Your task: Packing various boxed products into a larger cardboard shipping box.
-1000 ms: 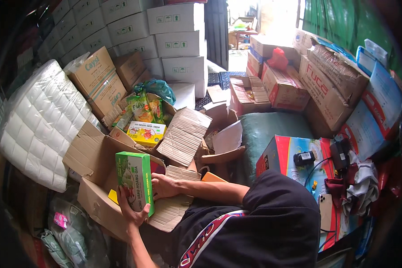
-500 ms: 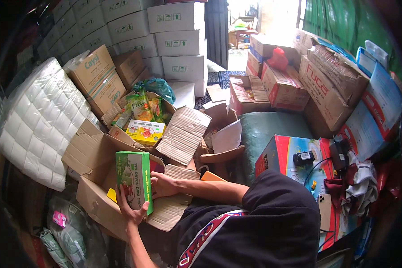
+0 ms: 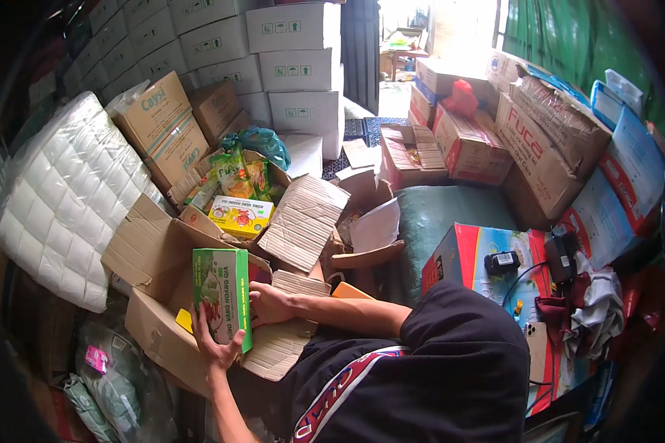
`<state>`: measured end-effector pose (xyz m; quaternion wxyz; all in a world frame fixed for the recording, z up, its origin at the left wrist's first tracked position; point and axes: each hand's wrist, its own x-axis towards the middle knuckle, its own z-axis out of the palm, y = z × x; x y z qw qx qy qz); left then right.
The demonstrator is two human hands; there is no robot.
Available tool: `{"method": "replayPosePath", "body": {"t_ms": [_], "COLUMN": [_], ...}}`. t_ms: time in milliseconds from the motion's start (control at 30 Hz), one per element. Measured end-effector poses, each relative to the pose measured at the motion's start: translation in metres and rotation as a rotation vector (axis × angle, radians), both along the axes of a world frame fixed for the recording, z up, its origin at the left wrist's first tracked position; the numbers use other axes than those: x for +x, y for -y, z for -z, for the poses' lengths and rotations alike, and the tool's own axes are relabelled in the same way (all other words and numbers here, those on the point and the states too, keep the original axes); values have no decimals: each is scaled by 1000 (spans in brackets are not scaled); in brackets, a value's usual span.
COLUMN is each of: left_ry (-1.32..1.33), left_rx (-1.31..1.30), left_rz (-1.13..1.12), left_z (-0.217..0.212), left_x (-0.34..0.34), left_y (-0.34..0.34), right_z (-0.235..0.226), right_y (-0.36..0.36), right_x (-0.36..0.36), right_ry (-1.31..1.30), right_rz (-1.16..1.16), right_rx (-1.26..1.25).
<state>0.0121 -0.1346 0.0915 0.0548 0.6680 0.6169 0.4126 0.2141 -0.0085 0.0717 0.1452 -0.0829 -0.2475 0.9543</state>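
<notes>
A green carton box (image 3: 229,295) with pictures on its front is held upright above an open cardboard box (image 3: 155,325). My left hand (image 3: 216,345) grips the lower part of the green box, thumb on the near right edge and fingers along the left side. My right hand (image 3: 271,303) is at the right side of the green box, its fingers bent against it and partly hidden behind it. Below my left fingers, a bit of something yellow (image 3: 185,320) shows inside the cardboard box.
Beyond lies another open carton holding a yellow box (image 3: 241,215) and colourful packets (image 3: 238,177). White cartons (image 3: 295,71) are stacked behind. A plastic-wrapped white pack (image 3: 70,199) leans at left. On the right, a phone (image 3: 537,343) and black adapters (image 3: 502,261) lie on a colourful box.
The green box has tilted very slightly in my hands, its top edge now a little higher. Both hands keep nearly the same place.
</notes>
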Motion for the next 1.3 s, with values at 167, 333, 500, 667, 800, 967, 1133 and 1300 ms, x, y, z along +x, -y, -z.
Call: {"method": "replayPosePath", "body": {"t_ms": [167, 333, 500, 667, 800, 967, 1133, 1300], "left_ry": [9, 17, 47, 77, 73, 82, 59, 61], "left_rx": [11, 3, -61, -52, -73, -82, -72, -77], "left_rz": [15, 21, 17, 47, 19, 12, 17, 11], "left_z": [1, 2, -1, 0, 3, 2, 1, 0], "left_x": [0, -1, 1, -1, -1, 0, 0, 2], "left_y": [-2, -2, -2, -3, -2, -2, -2, -2], "right_z": [-1, -2, -3, 4, 4, 4, 2, -1], "right_y": [0, 1, 1, -2, -2, -2, -1, 0], "right_x": [1, 1, 1, -3, -2, -2, -2, -1], "right_ry": [6, 20, 17, 16, 27, 48, 54, 54], "right_rz": [-5, 4, 0, 1, 10, 19, 28, 16], "right_rx": [-3, -25, -38, -44, -51, -56, -59, -54]}}
